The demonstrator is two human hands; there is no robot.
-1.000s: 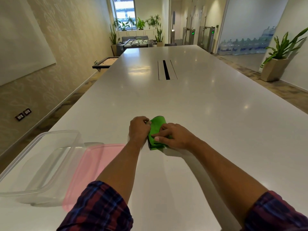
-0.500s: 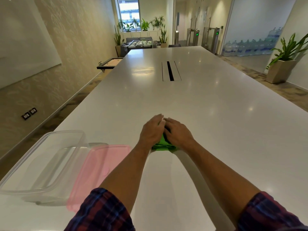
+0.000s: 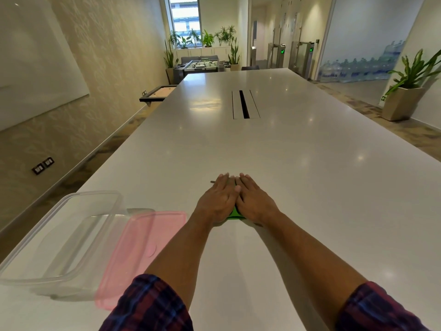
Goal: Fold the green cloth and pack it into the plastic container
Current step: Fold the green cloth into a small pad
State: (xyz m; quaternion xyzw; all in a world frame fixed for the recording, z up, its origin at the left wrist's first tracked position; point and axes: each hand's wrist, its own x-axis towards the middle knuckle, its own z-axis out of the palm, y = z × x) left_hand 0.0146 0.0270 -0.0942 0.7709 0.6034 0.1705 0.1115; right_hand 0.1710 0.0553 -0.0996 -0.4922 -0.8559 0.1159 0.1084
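The green cloth point(image 3: 235, 214) lies folded small on the white table point(image 3: 310, 187), almost wholly hidden under my two hands; only a green sliver shows between my wrists. My left hand point(image 3: 218, 199) and my right hand point(image 3: 253, 200) lie flat side by side on it, palms down, fingers stretched forward and touching each other. The clear plastic container point(image 3: 59, 235) stands open and empty at the near left, well apart from the cloth. Its pink lid point(image 3: 140, 249) lies flat beside it, between container and my left forearm.
The table's left edge runs close behind the container. A cable slot point(image 3: 244, 107) is set in the tabletop far ahead. Potted plants point(image 3: 405, 91) and glass doors stand beyond the table on the right.
My hands went from pinching and folding the cloth to lying flat on it. The fingers slid forward over the bundle, and less green shows now.
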